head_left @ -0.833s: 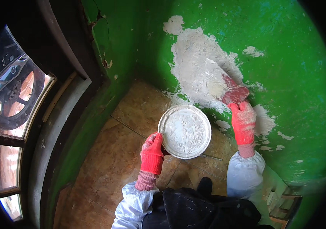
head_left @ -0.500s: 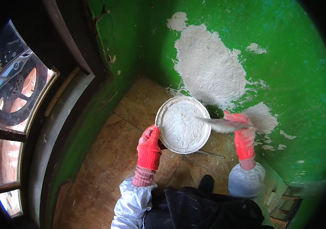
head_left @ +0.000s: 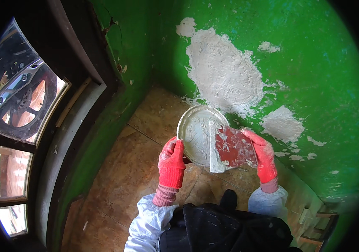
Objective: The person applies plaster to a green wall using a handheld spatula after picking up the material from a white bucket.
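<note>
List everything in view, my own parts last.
Container: 1, white, centre
Scraper: 1, red smeared white, overlapping the container's right side
Walls: 2, green, meeting in a corner
Patches: several, white, right-hand wall
Floor: 1, brown, below
Panes: 3, clear, far left
Wheel: 1, dark, beyond the top pane
Wooden bars: several, brown, lower right
Clothes: count unclear, black, bottom centre
Sleeves: 2, white, near the bottom
Shoe: 1, black, low centre
Left grip: 1, red-gloved, container's left rim
Right grip: 1, red-gloved, scraper's right end

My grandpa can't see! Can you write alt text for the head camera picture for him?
A person's red-gloved left grip holds a round, white-smeared dish while the right grip holds a red scraper at the dish's right side. Ahead, white patches mark a green wall.
</note>
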Tool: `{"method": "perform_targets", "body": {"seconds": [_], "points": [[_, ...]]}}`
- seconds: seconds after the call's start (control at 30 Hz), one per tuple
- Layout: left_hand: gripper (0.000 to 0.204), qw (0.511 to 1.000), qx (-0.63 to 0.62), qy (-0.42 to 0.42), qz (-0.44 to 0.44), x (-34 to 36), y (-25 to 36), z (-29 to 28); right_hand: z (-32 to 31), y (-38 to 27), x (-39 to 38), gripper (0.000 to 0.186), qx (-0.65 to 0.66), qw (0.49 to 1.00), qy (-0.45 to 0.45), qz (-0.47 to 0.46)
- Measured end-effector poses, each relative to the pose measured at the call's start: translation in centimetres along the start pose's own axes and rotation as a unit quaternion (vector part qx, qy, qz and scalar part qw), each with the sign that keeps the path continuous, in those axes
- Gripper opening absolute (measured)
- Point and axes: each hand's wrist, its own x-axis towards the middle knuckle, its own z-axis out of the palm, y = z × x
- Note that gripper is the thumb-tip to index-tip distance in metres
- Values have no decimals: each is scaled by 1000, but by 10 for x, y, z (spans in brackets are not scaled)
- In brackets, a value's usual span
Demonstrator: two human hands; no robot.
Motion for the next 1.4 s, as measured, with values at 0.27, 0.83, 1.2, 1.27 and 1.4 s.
{"method": "perform_targets", "body": {"seconds": [0.27,0.83,1.2,1.27,1.4], "points": [[31,998,62,12,32,-10,-1,14,8,21,0,55,-18,998,-27,-62],[26,956,157,142,201,-8,0,5,-11,-19,-19,26,-218,961,160,-53],[27,907,232,212,279,-13,-1,10,28,-33,-47,20,-424,878,207,-77],[27,897,242,227,292,-13,-1,10,31,-32,-52,21,-441,870,205,-84],[27,828,323,253,381,-8,-6,8,41,-38,-55,19,-464,867,179,-38]]}}
